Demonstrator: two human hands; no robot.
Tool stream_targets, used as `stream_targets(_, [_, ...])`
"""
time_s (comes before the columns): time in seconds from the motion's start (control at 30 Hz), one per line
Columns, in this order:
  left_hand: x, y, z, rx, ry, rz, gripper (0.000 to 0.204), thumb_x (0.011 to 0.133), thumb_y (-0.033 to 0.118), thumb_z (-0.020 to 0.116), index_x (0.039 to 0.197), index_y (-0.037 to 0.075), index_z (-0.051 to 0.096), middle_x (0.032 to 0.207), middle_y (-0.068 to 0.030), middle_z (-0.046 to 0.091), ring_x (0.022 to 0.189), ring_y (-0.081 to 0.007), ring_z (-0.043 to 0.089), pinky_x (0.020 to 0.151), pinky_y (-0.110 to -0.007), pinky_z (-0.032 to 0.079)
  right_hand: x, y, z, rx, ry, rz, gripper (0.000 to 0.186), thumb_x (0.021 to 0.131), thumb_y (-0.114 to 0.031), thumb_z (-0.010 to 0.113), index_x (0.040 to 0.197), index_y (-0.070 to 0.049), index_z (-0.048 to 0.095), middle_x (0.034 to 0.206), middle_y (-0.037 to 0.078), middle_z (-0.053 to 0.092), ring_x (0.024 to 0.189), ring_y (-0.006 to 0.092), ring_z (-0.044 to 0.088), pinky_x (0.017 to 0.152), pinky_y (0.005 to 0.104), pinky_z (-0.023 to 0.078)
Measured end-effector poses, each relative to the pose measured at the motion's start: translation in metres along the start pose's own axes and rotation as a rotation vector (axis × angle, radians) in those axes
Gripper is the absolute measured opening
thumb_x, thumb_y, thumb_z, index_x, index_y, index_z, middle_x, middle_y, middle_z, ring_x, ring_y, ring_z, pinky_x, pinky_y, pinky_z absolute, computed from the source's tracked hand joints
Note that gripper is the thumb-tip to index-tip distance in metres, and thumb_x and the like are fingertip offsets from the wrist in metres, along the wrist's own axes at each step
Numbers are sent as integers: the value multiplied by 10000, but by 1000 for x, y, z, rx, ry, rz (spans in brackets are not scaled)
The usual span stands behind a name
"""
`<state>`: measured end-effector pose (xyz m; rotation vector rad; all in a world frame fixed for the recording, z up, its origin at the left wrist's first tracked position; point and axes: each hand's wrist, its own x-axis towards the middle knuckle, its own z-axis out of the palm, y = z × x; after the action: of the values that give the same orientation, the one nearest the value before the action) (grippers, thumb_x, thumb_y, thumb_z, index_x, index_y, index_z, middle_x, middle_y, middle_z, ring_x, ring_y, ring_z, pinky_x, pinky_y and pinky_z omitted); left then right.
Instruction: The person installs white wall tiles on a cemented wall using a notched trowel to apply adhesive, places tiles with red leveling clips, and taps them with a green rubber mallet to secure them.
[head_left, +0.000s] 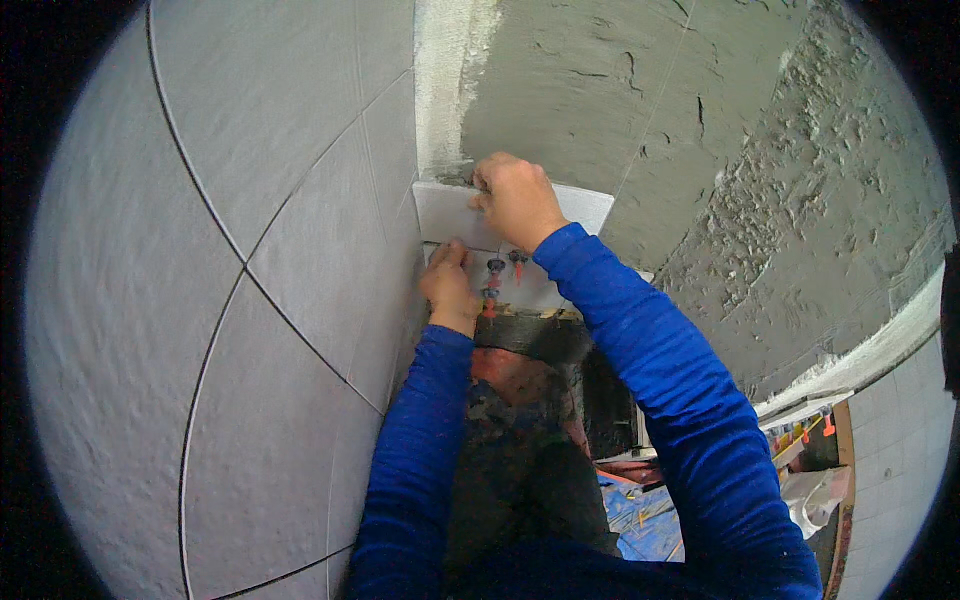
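A white wall tile (445,212) stands in the corner, its lower edge along a joint above a second pale tile (540,291). My right hand (520,203) is closed at the upper tile's top edge, with curled fingers and thumb gripping it. Lower and to the left, my left hand (451,288) has its fingers pressed together against the joint, close to the side wall. Whatever is between those fingertips is too small to make out. Right of that hand, small red and dark tile-levelling pieces (491,288) stick out from the tiles.
Large grey tiles (290,270) cover the wall on my left. Ahead and right, grey mortar (570,110) coats the wall, rougher farther right (800,180). Below are a dark ledge (540,338), a blue sheet (645,520) and a brown-edged opening (845,470).
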<state>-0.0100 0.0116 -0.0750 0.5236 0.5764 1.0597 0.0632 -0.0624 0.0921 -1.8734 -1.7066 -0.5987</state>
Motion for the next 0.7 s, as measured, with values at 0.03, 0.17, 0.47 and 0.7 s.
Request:
stream_targets(0.03, [-1,-1,0,-28,-10,18,264,978,101,652,1183,-65,628,1114,-103,655,1003,-208,636,894,-321,552,1,0,2,-9,-1,-5,220,754,-161,808,884,-28,690,955,189,670,893,405,679,782,489,549])
stream_targets(0.17, [1,-5,-1,-65,-6,32,380,931,34,682,1261,-125,584,1161,-116,650,1027,-227,628,936,-340,519,5,6,4,-24,25,-25,240,743,-164,826,884,-31,685,916,169,672,890,396,666,766,478,523])
stream_targets(0.47, [2,-13,-13,222,-70,210,455,865,30,692,1270,-139,571,1044,-97,667,928,-191,616,838,-300,492,10,9,11,-35,-13,-9,251,746,-171,824,861,-19,661,916,175,664,888,401,659,779,480,523])
stream_targets(0.7, [-4,-18,-7,455,-76,342,656,868,132,753,1377,-172,472,1270,-242,593,1080,-277,612,928,-356,508,7,19,24,-60,109,-79,245,756,-150,790,909,-23,647,963,161,649,928,390,647,793,485,523])
